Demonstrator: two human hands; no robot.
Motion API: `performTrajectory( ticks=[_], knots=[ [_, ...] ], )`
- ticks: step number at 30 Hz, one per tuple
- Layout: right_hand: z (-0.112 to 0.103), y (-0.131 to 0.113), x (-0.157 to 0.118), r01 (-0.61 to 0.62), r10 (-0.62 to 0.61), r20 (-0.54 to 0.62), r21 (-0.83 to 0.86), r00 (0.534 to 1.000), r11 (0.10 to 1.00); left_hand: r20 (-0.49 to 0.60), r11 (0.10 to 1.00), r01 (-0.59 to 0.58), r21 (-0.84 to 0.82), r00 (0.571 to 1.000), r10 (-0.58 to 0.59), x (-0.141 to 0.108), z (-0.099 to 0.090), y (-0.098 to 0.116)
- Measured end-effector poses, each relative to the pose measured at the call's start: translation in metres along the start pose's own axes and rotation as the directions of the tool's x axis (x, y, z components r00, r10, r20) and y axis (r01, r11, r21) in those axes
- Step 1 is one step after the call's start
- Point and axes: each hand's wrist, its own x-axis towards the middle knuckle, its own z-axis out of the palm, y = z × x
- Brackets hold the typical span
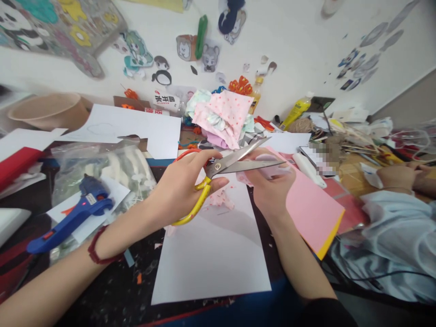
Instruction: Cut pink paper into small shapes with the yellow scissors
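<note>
My left hand (pixel 180 179) is closed around the handles of a pair of scissors (pixel 218 169), one red and one yellow. Their metal blades stand apart and point right, in front of my right hand (pixel 274 190). That hand is closed on a pale pink piece of material (pixel 277 170), partly hidden by the blades and fingers; whether it is cloth or paper I cannot tell. Below both hands lies a white paper sheet (pixel 214 259), with crumpled pink speckled scraps (pixel 220 200) near its far end.
A blue glue gun (pixel 85 209) rests at left on plastic bags. Behind my hands is a pile of spotted pink cloth (pixel 225 113). Pink sheets (pixel 313 213) and a phone (pixel 318 160) are on the right. Another person's hand (pixel 398 177) shows at far right.
</note>
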Motion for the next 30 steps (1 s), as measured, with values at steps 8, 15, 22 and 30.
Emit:
performTrajectory(
  ticks=[8, 15, 22, 30],
  knots=[
    [0.002, 0.004, -0.002, 0.073, -0.073, -0.017, 0.018, 0.997, 0.997, 0.062, 0.998, 0.057, -0.026, 0.997, -0.055, -0.002, 0.002, 0.005],
    [0.001, 0.009, -0.003, 0.11, -0.109, -0.021, 0.026, 0.994, 0.994, 0.092, 0.996, 0.08, -0.043, 0.993, -0.076, -0.001, 0.001, 0.009],
    [0.002, 0.011, -0.003, 0.119, -0.118, -0.021, 0.055, 0.993, 0.991, 0.07, 0.998, 0.041, -0.046, 0.997, -0.038, -0.002, 0.001, 0.008],
    [0.001, 0.015, -0.001, 0.182, -0.18, -0.03, 0.085, 0.983, 0.98, 0.086, 0.999, 0.046, -0.019, 0.995, -0.044, -0.002, 0.002, 0.006]
  ],
)
